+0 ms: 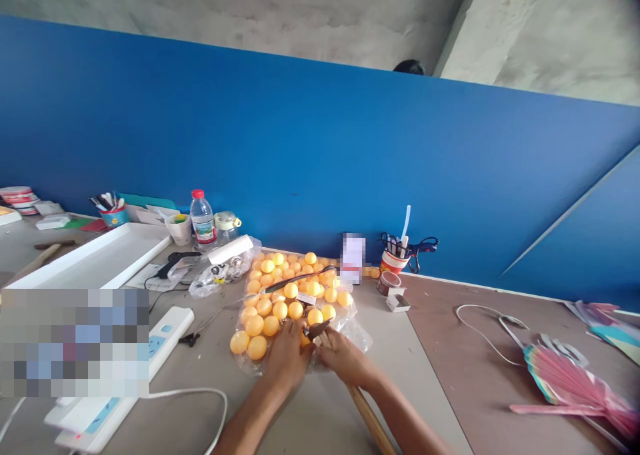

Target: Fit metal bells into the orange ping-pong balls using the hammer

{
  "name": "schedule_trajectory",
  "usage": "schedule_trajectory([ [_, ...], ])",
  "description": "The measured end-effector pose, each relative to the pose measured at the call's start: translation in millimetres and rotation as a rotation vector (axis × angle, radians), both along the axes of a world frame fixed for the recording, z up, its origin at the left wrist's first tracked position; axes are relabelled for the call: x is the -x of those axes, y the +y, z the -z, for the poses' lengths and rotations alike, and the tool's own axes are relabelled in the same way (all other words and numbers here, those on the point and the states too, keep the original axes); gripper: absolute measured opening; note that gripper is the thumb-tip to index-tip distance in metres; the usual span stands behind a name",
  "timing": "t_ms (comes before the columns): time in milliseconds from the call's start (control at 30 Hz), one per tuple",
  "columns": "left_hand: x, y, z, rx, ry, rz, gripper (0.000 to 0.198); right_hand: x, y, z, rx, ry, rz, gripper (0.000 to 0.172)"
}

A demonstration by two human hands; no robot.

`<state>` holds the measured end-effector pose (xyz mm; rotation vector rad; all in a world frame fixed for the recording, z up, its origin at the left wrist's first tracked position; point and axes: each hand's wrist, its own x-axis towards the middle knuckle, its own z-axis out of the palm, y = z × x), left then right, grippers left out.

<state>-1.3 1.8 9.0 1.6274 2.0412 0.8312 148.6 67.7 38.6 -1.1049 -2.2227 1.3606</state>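
Note:
My left hand (287,358) and my right hand (345,360) are close together at the near edge of a clear plastic bag (353,328) full of several orange ping-pong balls (280,295). The left hand's fingers curl around an orange ball (305,340). The right hand grips a tool with a dark metal tip (318,329) and a long wooden handle (367,412) that runs back under my forearm. The tip touches the ball held in the left hand.
A white tray (95,258), a power strip (165,335) with a white cable, a water bottle (203,220), cups of pens and scissors (395,255), a tape roll (389,282) and a pink folded fan (570,382) lie on the table in front of a blue partition.

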Motion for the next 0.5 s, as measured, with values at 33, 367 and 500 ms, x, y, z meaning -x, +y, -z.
schedule_trajectory([
  [33, 0.1, 0.1, -0.2, 0.0, 0.0, -0.002, 0.036, 0.7, -1.4, -1.5, -0.002, -0.024, -0.02, 0.044],
  [367, 0.0, 0.2, 1.0, 0.028, 0.003, 0.007, 0.038, -1.5, 0.7, -1.8, 0.048, -0.074, 0.002, 0.039],
  [500, -0.2, -0.5, -3.5, 0.019, -0.023, 0.008, 0.038, -1.8, 0.8, -5.7, 0.018, -0.067, 0.005, 0.04],
])
